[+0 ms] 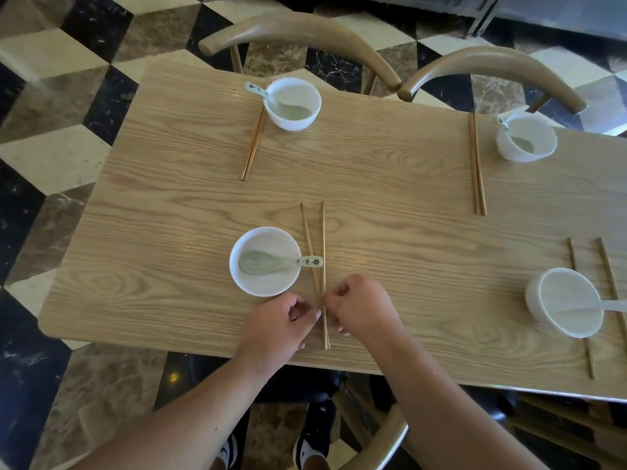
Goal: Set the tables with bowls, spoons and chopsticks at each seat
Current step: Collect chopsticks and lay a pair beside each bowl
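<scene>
- Head view: a light wooden rectangular table (pixel 390 184) stands on a floor of black, cream and brown cube-pattern tiles (pixel 61 56).
- At the near left seat there is a white round bowl (pixel 268 239) with a pale green ceramic spoon (pixel 271 262) lying in it; the spoon handle sticks out over the right rim.
- Just to the right of this bowl lies a pair of brown wooden chopsticks (pixel 323 239). The sticks spread apart at the far ends and meet near the table edge.
- The left hand (pixel 281 320) and the right hand (pixel 359 307) both have curled fingers and pinch the chopsticks where these meet. Which stick each hand holds, I cannot tell.
- The far left bowl (pixel 295 123) holds a spoon, with a closed chopstick pair (pixel 253 140) beside it on the left.
- The far right bowl (pixel 509 150) has a straight chopstick pair (pixel 477 164) to its left.
- The near right bowl (pixel 532 300) holds a white spoon (pixel 610 305); its two chopsticks (pixel 605 259) lie apart, and the bowl hides the middle of one.
- Two curved wooden chair backs (pixel 305 32) stand at the far side.
</scene>
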Demonstrator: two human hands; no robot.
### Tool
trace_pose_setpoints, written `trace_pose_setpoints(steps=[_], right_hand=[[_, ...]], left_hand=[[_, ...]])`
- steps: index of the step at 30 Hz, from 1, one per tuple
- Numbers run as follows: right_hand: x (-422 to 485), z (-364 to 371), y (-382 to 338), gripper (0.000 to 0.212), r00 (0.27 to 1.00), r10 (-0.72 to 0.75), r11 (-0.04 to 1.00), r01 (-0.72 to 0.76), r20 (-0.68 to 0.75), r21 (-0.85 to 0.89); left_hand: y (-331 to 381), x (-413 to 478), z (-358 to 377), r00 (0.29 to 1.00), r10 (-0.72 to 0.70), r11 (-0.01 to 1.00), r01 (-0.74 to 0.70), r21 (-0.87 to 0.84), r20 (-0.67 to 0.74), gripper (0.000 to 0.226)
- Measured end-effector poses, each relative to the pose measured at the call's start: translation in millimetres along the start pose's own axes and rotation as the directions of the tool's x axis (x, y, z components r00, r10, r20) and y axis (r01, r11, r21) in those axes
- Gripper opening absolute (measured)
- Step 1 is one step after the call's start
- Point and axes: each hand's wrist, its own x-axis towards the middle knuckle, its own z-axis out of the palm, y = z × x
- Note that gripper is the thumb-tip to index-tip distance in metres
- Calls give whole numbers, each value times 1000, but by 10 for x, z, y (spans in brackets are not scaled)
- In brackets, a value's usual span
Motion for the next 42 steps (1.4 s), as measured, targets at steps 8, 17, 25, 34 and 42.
trace_pose_setpoints(steps=[8, 17, 25, 34, 42], right_hand=[[-43, -67, 184, 19, 991, 69, 973, -92, 112, 213], [-4, 38, 218, 11, 997, 59, 985, -66, 49, 162], [36, 77, 126, 11, 994, 80, 990, -87, 73, 107], [65, 150, 34, 7, 998, 57, 987, -63, 40, 148], [17, 195, 207, 13, 997, 50, 994, -44, -56, 98]], left_hand=[[2, 2, -5, 1000, 23, 998, -23, 62, -3, 12], [21, -1, -11, 1000, 17, 994, -17, 107, 0, 7], [47, -9, 1, 1000, -10, 998, 10, 66, 0, 6], [18, -8, -16, 1000, -23, 999, 23, 39, 0, 8], [10, -10, -11, 1000, 11, 999, -12, 43, 7, 7]])
